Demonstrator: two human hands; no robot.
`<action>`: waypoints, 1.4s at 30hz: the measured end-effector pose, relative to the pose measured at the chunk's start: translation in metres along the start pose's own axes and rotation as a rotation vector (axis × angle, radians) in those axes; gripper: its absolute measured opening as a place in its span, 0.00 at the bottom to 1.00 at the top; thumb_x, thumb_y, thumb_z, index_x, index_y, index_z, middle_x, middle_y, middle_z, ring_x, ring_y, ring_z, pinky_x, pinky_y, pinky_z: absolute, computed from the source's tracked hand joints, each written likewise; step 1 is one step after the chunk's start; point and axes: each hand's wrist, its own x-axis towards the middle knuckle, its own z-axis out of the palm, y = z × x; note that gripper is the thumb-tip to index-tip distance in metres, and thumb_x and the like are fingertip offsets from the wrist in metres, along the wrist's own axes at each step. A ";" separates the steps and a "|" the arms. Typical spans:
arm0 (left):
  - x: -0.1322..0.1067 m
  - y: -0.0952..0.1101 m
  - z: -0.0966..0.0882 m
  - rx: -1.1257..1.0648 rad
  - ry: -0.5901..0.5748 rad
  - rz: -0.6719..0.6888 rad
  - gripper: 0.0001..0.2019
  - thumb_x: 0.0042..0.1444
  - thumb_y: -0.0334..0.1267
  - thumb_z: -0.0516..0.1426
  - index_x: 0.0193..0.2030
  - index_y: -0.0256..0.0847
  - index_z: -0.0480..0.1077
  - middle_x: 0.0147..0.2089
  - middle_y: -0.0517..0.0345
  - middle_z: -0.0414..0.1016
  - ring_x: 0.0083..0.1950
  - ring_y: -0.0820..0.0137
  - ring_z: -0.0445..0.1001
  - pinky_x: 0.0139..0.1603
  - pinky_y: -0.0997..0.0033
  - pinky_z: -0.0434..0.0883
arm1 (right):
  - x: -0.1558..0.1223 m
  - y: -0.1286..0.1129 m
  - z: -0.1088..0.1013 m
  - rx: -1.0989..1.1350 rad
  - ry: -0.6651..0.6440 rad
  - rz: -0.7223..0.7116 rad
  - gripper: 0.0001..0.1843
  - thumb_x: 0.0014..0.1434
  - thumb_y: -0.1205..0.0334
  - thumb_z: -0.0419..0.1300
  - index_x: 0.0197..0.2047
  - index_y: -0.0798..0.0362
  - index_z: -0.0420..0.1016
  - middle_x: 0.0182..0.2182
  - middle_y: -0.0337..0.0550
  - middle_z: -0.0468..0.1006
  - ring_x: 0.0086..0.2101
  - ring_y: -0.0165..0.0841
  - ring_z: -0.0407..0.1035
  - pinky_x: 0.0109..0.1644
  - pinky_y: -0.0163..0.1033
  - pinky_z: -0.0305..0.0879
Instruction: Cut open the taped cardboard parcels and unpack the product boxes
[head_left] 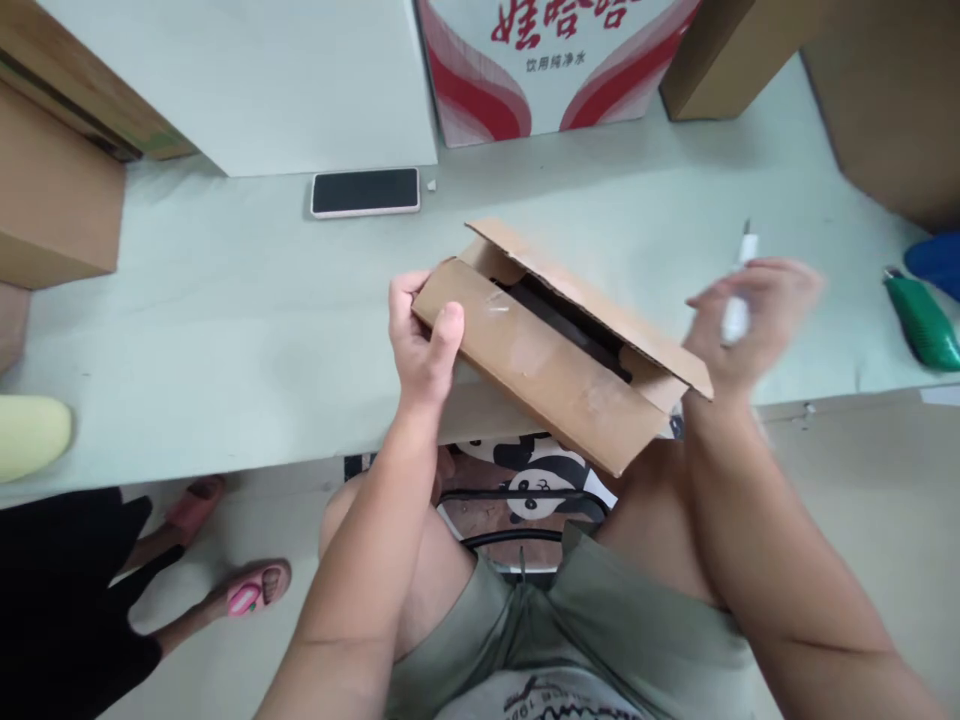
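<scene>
My left hand (429, 345) is closed round the left end of a brown cardboard box (544, 370), with the thumb on its front face. The box is tilted, slopes down to the right and is held over the table's front edge. Its lid flap (592, 300) stands partly raised, and something dark (566, 325) shows in the gap. To the right of the box, my right hand (757, 315) is closed on a slim white-handled tool (748, 250) with a narrow metal tip, apparently a small knife. Motion blurs this hand.
A phone (365, 192) lies on the pale green table (247, 330). Behind stand a white box (300, 80), a red-and-white carton (540, 90) and brown boxes (56, 190). A green-handled object (922, 320) lies far right, a yellow one (34, 437) far left. Another person's feet (255, 590) show lower left.
</scene>
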 end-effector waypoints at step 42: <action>0.011 0.053 -0.044 0.206 -0.318 0.029 0.33 0.47 0.74 0.53 0.36 0.49 0.84 0.64 0.48 0.60 0.70 0.43 0.57 0.69 0.40 0.65 | -0.030 -0.055 0.012 0.267 -0.225 -0.343 0.29 0.70 0.42 0.41 0.58 0.38 0.79 0.59 0.43 0.77 0.60 0.47 0.66 0.70 0.64 0.56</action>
